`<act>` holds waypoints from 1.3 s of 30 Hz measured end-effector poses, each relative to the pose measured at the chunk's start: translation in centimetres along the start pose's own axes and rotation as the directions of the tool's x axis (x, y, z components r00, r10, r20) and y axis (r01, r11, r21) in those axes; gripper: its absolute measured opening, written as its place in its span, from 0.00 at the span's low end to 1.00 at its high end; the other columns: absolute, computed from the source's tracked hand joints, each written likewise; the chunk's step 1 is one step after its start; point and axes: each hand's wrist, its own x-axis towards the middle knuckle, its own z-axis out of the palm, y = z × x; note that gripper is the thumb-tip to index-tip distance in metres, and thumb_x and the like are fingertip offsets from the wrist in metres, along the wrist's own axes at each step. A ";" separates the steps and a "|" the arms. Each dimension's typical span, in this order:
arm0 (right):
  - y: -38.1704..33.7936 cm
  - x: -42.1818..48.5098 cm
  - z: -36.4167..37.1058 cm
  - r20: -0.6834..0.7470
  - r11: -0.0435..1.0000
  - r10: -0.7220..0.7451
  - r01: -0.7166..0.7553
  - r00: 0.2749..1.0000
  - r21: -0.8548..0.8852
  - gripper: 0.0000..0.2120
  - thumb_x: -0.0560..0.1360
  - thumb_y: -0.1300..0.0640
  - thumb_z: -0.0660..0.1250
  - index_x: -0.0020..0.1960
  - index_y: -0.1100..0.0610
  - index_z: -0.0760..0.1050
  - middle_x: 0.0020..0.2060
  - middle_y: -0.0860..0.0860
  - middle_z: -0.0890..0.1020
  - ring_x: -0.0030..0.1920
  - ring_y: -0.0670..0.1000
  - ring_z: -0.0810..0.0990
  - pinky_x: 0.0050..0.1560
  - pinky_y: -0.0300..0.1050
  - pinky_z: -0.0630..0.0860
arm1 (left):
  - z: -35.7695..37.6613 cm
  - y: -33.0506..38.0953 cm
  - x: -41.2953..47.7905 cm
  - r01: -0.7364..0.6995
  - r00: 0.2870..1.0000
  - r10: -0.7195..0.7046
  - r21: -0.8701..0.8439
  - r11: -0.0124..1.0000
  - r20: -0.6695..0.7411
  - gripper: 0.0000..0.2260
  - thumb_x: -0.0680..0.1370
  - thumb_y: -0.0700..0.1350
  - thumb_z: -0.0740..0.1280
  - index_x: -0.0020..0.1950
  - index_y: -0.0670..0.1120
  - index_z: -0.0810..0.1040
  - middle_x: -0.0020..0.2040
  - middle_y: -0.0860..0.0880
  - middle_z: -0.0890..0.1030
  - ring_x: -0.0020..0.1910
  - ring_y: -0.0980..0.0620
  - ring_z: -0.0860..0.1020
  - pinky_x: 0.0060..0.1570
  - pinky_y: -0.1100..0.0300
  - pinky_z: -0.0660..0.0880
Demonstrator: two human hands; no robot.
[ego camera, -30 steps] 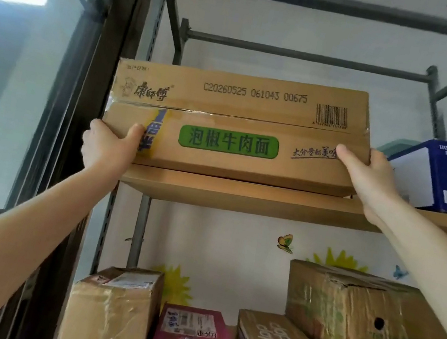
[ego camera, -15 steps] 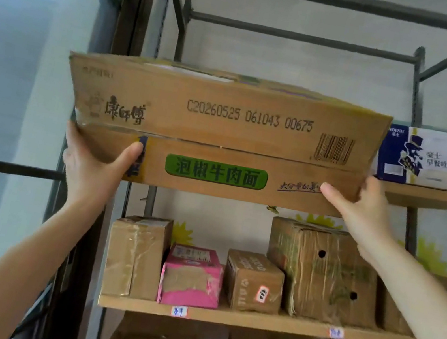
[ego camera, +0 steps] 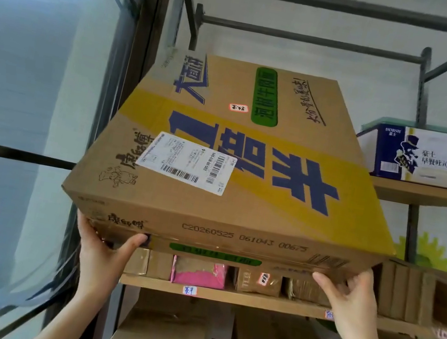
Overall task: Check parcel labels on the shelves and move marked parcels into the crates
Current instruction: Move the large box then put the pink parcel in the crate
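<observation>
Nearest me, my left hand (ego camera: 99, 255) and right hand (ego camera: 348, 302) each grip the near bottom edge of the noodle carton (ego camera: 237, 216), thumbs on its front face, fingers curled underneath and out of sight. The carton lies above and beyond the fingers. Its long axis runs hand to hand, its top face tips toward me, and neither hand is nearer. The white shipping label (ego camera: 187, 163) faces me; the red-edged sticker (ego camera: 238, 108) farther up is too small to read. A pink parcel (ego camera: 199, 272) on the middle shelf (ego camera: 253, 300) is half hidden below. A blue-and-white box (ego camera: 433, 158) at far right is cut off. No crate is in view, so I cannot judge which way to carry.
</observation>
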 end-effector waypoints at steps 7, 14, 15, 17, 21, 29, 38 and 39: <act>-4.5 4.9 0.4 -0.120 0.991 -0.104 0.113 0.987 0.067 0.25 0.70 0.57 0.71 0.64 0.58 0.66 0.54 0.50 0.77 0.54 0.49 0.76 0.58 0.45 0.71 | 2.6 4.6 5.3 -0.066 0.996 0.069 0.043 0.997 -0.053 0.39 0.66 0.50 0.77 0.71 0.50 0.60 0.67 0.49 0.71 0.64 0.51 0.71 0.63 0.55 0.68; -9.9 16.6 2.9 -0.274 0.979 -0.199 0.204 0.941 -0.008 0.22 0.75 0.49 0.65 0.65 0.58 0.68 0.60 0.54 0.76 0.59 0.53 0.74 0.54 0.43 0.69 | 6.7 6.7 16.9 -0.191 0.981 0.193 0.116 0.975 -0.010 0.17 0.78 0.45 0.62 0.67 0.42 0.68 0.56 0.48 0.75 0.55 0.51 0.74 0.59 0.52 0.72; -10.2 18.1 3.3 -0.273 0.980 -0.197 0.196 0.942 -0.030 0.22 0.76 0.48 0.64 0.65 0.59 0.68 0.60 0.54 0.75 0.59 0.53 0.74 0.54 0.43 0.68 | 7.3 6.7 18.0 -0.215 0.976 0.218 0.125 0.969 -0.013 0.15 0.79 0.43 0.61 0.65 0.41 0.70 0.53 0.48 0.75 0.52 0.52 0.73 0.57 0.53 0.72; -10.4 21.1 4.6 -0.255 0.983 -0.180 0.167 0.950 -0.072 0.23 0.76 0.47 0.62 0.65 0.59 0.67 0.62 0.54 0.75 0.61 0.55 0.73 0.57 0.45 0.69 | 8.3 6.4 20.1 -0.228 0.972 0.234 0.143 0.963 -0.024 0.12 0.79 0.41 0.60 0.61 0.40 0.74 0.49 0.49 0.75 0.49 0.52 0.72 0.53 0.55 0.71; -9.4 25.5 7.7 -0.191 0.988 -0.124 0.104 0.974 -0.109 0.25 0.76 0.44 0.61 0.67 0.58 0.66 0.63 0.55 0.74 0.63 0.58 0.73 0.63 0.56 0.70 | 9.7 4.6 23.2 -0.201 0.976 0.211 0.159 0.967 -0.053 0.05 0.78 0.43 0.63 0.48 0.45 0.78 0.43 0.51 0.77 0.42 0.55 0.74 0.51 0.57 0.70; -6.2 28.5 11.8 -0.165 0.953 -0.060 0.008 0.984 -0.304 0.29 0.78 0.41 0.54 0.73 0.55 0.55 0.71 0.57 0.66 0.70 0.61 0.65 0.68 0.62 0.63 | 11.8 -0.2 26.0 -0.134 0.990 0.138 0.098 0.986 -0.032 0.17 0.78 0.46 0.63 0.67 0.45 0.73 0.61 0.46 0.78 0.59 0.49 0.77 0.59 0.56 0.73; -5.0 28.8 13.9 -0.197 0.889 -0.022 -0.071 0.980 -0.453 0.29 0.80 0.44 0.47 0.76 0.57 0.46 0.73 0.61 0.60 0.72 0.63 0.60 0.68 0.60 0.60 | 14.1 -2.3 26.7 -0.048 0.993 0.046 -0.011 0.999 -0.105 0.16 0.80 0.47 0.61 0.67 0.45 0.71 0.61 0.47 0.77 0.58 0.53 0.75 0.59 0.58 0.72; -4.9 28.5 14.0 -0.206 0.894 -0.027 -0.069 0.978 -0.442 0.29 0.80 0.44 0.48 0.76 0.57 0.48 0.73 0.60 0.61 0.71 0.63 0.61 0.68 0.60 0.61 | 13.9 -2.3 26.6 -0.043 0.994 0.041 -0.019 0.999 -0.098 0.16 0.80 0.47 0.61 0.66 0.45 0.72 0.60 0.47 0.77 0.57 0.54 0.75 0.59 0.58 0.72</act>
